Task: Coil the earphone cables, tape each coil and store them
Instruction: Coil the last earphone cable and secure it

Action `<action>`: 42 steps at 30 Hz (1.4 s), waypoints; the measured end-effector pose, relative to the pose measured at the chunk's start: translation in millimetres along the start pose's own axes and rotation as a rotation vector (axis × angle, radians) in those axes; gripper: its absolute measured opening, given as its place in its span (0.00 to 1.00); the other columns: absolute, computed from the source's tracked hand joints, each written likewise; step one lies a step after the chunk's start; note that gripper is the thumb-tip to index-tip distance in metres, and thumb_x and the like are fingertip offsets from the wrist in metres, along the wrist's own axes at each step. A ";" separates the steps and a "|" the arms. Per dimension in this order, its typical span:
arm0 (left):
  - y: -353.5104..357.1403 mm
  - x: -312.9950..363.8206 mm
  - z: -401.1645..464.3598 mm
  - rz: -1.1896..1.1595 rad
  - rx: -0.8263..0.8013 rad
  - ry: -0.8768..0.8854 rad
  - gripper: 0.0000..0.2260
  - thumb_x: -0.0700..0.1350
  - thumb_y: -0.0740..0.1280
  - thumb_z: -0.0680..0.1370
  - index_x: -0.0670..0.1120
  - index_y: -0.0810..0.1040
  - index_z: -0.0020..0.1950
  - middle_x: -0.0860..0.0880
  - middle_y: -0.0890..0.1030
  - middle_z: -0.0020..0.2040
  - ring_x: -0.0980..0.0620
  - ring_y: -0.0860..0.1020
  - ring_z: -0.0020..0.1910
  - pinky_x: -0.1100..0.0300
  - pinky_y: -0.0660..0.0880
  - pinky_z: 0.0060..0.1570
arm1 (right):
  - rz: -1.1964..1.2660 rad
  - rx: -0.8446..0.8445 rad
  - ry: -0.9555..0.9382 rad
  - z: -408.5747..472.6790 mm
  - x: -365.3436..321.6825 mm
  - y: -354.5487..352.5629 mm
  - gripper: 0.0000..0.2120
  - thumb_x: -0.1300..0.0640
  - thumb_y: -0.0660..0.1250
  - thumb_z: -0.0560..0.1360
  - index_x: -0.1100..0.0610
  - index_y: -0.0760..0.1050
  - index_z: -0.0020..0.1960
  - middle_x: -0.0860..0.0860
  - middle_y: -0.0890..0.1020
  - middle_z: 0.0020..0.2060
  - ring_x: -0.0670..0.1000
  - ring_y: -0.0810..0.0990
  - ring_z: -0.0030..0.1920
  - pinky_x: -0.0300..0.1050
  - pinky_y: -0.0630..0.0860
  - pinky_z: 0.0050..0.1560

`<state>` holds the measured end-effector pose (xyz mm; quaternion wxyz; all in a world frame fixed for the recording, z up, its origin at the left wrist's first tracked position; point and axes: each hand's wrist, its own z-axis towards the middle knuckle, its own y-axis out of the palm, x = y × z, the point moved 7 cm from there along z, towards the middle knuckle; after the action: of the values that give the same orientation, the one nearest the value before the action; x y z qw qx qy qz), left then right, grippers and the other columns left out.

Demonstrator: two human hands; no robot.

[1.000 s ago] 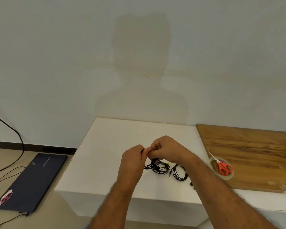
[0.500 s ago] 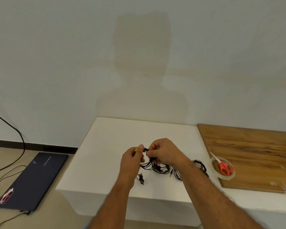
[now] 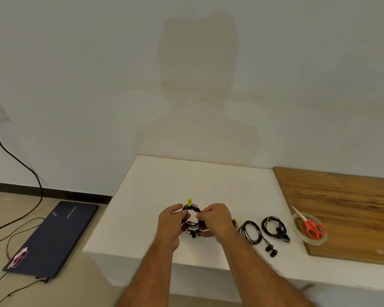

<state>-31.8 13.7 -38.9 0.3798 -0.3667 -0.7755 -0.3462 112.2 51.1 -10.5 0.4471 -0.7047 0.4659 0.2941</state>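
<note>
Both hands are up over the white worktop (image 3: 164, 180), the left hand (image 3: 172, 222) and right hand (image 3: 215, 219) each with fingers curled round opposite sides of a black earphone coil (image 3: 192, 220) that carries a small yellow tag (image 3: 189, 202) at its top. To the right, two more coiled earphones lie apart on the worktop, one (image 3: 251, 231) near the right wrist and another (image 3: 274, 227) beyond it. Orange scissors (image 3: 313, 227) rest across a clear tape roll (image 3: 297, 227) on the wooden board (image 3: 346, 202).
</note>
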 end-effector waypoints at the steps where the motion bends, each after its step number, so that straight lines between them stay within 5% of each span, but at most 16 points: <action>1: -2.8 -2.4 4.3 0.050 0.019 0.011 0.10 0.32 0.64 0.78 0.42 0.76 0.58 0.41 0.82 0.46 0.49 0.81 0.44 0.52 0.78 0.48 | -0.027 0.006 0.022 1.5 3.4 3.9 0.10 0.63 0.74 0.72 0.60 0.75 0.35 0.62 0.83 0.40 0.59 0.84 0.37 0.50 0.82 0.33; 5: -11.5 -5.4 20.3 0.372 0.076 0.117 0.08 0.32 0.63 0.76 0.39 0.80 0.51 0.43 0.81 0.40 0.50 0.77 0.37 0.59 0.73 0.37 | -0.227 0.038 0.044 8.8 10.3 17.3 0.07 0.61 0.71 0.73 0.62 0.76 0.37 0.61 0.84 0.37 0.59 0.85 0.35 0.58 0.84 0.39; 9: -12.5 -3.3 27.8 0.740 0.146 0.238 0.10 0.36 0.63 0.76 0.42 0.82 0.52 0.46 0.82 0.43 0.51 0.76 0.39 0.60 0.70 0.39 | -0.462 0.071 0.026 14.0 10.0 27.1 0.03 0.60 0.67 0.71 0.59 0.76 0.39 0.57 0.84 0.38 0.57 0.85 0.37 0.47 0.83 0.36; 13: -15.7 0.3 24.6 0.968 0.251 0.321 0.13 0.38 0.61 0.78 0.49 0.82 0.56 0.49 0.84 0.48 0.50 0.79 0.44 0.61 0.72 0.40 | -0.643 0.093 -0.001 6.9 0.5 27.9 0.03 0.61 0.65 0.73 0.56 0.73 0.41 0.54 0.83 0.45 0.53 0.78 0.40 0.41 0.71 0.34; 21: -20.2 -0.2 24.2 1.038 0.269 0.336 0.16 0.38 0.63 0.78 0.47 0.79 0.64 0.48 0.81 0.59 0.50 0.79 0.56 0.62 0.72 0.52 | -0.849 0.121 -0.105 12.0 -2.8 37.6 0.05 0.60 0.64 0.77 0.54 0.70 0.43 0.52 0.83 0.51 0.52 0.80 0.47 0.41 0.68 0.33; 28: -21.3 2.2 22.8 0.964 0.295 0.338 0.13 0.43 0.67 0.78 0.48 0.80 0.61 0.48 0.82 0.57 0.50 0.80 0.53 0.60 0.74 0.50 | -0.872 0.140 -0.202 17.0 -7.0 39.4 0.12 0.49 0.62 0.80 0.56 0.78 0.52 0.52 0.83 0.50 0.53 0.81 0.49 0.42 0.67 0.36; 35: -22.2 10.2 20.1 0.896 0.316 0.391 0.13 0.46 0.65 0.80 0.48 0.79 0.64 0.47 0.80 0.60 0.49 0.79 0.57 0.59 0.73 0.56 | -0.860 0.181 -0.268 11.3 -24.5 15.8 0.09 0.56 0.60 0.81 0.56 0.78 0.55 0.52 0.82 0.52 0.53 0.80 0.52 0.42 0.70 0.40; 42: -14.1 21.3 3.4 0.881 0.295 0.469 0.12 0.47 0.64 0.80 0.50 0.79 0.62 0.48 0.79 0.56 0.50 0.79 0.51 0.62 0.71 0.48 | -0.809 0.194 -0.282 -6.0 -31.2 -14.6 0.10 0.59 0.60 0.79 0.54 0.80 0.54 0.51 0.83 0.51 0.54 0.80 0.51 0.44 0.76 0.44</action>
<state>-54.1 16.1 -26.2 0.7007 -0.5135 -0.4823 -0.1131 113.4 60.4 23.2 0.6496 -0.7381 0.1123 0.1436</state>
